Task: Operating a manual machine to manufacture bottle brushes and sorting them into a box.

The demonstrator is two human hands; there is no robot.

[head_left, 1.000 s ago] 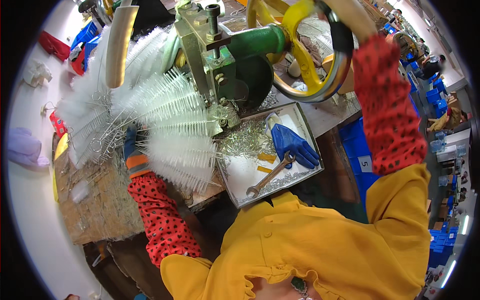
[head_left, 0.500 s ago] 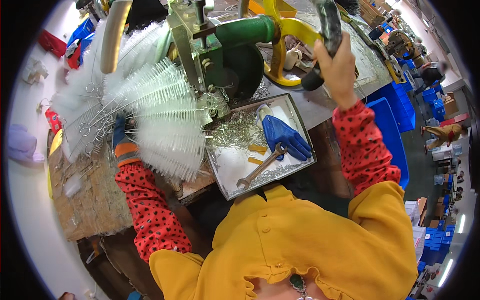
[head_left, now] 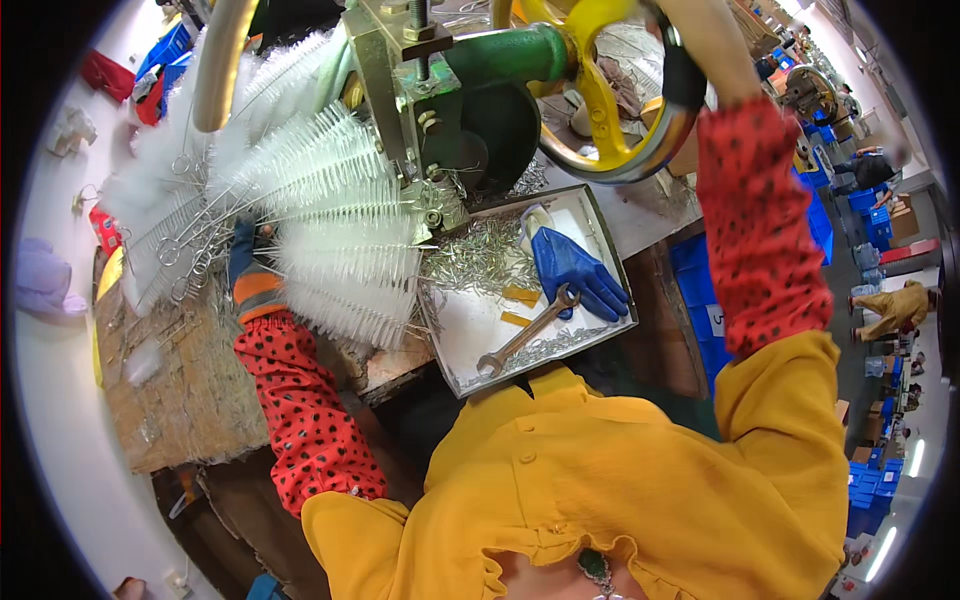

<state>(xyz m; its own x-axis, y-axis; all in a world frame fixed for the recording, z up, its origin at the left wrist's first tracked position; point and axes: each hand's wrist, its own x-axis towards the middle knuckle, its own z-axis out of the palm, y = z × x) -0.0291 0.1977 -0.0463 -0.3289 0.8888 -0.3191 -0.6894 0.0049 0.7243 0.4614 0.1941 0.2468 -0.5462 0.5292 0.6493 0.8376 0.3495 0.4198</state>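
The right hand (head_left: pixel 690 60) has swung the stiff, heavy yellow handwheel (head_left: pixel 600 110) upward, clamped on its rim; the gloved left hand (head_left: pixel 245 265) is buried among soft white brushes (head_left: pixel 330 230), its grip hidden.

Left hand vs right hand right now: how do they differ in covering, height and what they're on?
The left hand wears a blue glove with an orange cuff; the right hand looks bare apart from a dark band. The left hand sits low among the white bristle brushes; the right hand is raised, gripping the yellow handwheel. Both arms wear red dotted sleeves.
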